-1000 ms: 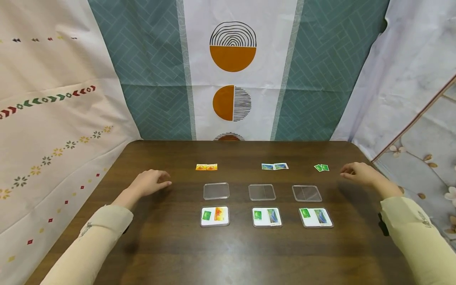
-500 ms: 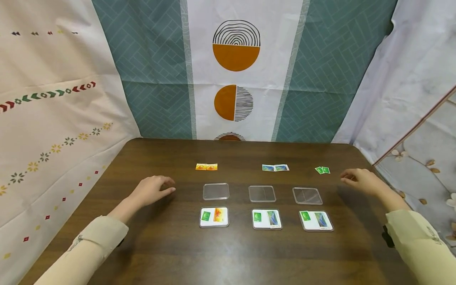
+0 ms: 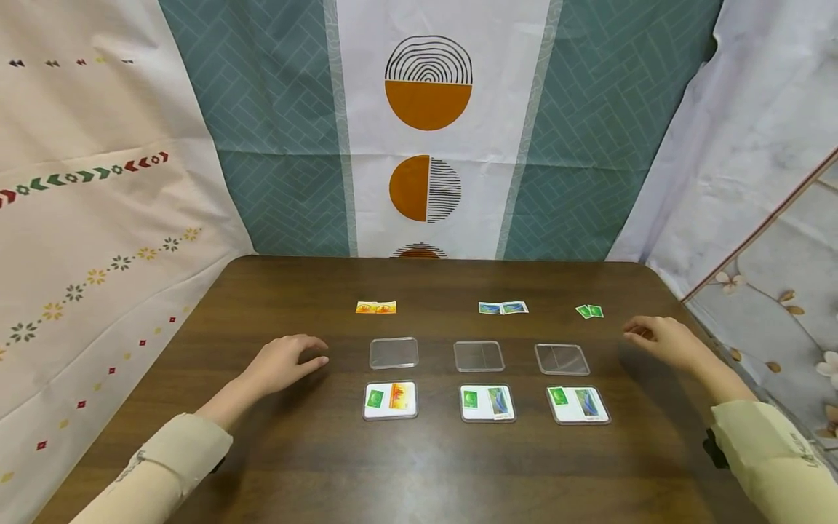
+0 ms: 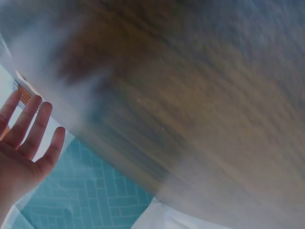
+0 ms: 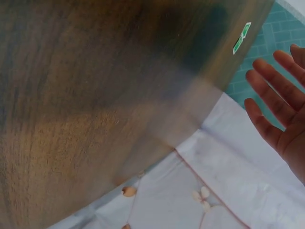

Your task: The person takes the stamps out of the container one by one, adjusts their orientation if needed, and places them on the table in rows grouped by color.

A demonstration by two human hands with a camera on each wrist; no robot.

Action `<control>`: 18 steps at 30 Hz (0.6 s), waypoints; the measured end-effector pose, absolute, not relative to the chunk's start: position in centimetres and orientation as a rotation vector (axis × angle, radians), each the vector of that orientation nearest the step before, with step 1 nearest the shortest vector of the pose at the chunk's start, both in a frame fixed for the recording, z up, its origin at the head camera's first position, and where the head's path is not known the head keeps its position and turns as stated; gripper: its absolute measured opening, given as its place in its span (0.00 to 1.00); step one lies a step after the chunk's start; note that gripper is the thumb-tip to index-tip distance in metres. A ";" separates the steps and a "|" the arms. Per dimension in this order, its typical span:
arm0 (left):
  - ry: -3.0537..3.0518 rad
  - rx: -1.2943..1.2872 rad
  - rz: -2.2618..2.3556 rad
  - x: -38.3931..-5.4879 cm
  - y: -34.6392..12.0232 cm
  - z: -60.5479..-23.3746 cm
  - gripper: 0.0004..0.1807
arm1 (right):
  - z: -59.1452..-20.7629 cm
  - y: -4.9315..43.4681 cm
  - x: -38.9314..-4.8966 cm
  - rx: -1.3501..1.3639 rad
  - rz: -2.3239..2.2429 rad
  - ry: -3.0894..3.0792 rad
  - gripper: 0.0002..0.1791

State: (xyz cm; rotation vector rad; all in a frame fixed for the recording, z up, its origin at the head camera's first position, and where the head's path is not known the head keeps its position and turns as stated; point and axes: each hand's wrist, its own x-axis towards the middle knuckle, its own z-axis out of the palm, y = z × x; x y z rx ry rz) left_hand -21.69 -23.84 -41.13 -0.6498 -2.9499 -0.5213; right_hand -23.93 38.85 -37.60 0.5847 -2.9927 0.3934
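Note:
My left hand (image 3: 283,364) hovers over the left part of the table, fingers relaxed, holding nothing. Nearest to it are a clear plastic lid (image 3: 393,353) and a shallow case (image 3: 382,413) whose white insert bears a green and an orange stamp. Across the table, my empty right hand (image 3: 666,340) is held with loose fingers beside two green stamps (image 3: 589,311). In the right wrist view its fingers (image 5: 271,86) are spread. Two further clear lids (image 3: 479,356) lie in the middle row, each behind a case (image 3: 487,416) with one green and one blue stamp.
Along the back of the brown table (image 3: 419,466) lie a pair of orange stamps (image 3: 376,308) and a pair of blue landscape stamps (image 3: 503,308). A patterned curtain (image 3: 275,145) hangs behind the table, and pale cloths (image 3: 98,182) flank both sides.
My left hand has drifted right and nearer to me. The right hand has come slightly nearer too. Lids, cases and stamps keep their arrangement.

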 end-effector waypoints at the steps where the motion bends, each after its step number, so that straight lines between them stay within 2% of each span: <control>1: -2.948 -0.658 -0.528 -21.6 -23.6 -41.2 0.15 | -37.6 38.7 -23.8 0.590 0.383 -2.985 0.09; 10: -2.918 -0.751 -0.602 -19.8 -21.5 -41.7 0.15 | -37.7 37.5 -23.2 0.695 0.339 -2.859 0.05; 18: -2.911 -0.781 -0.529 -18.5 -20.5 -42.7 0.19 | -37.6 35.7 -22.7 0.746 0.349 -2.830 0.05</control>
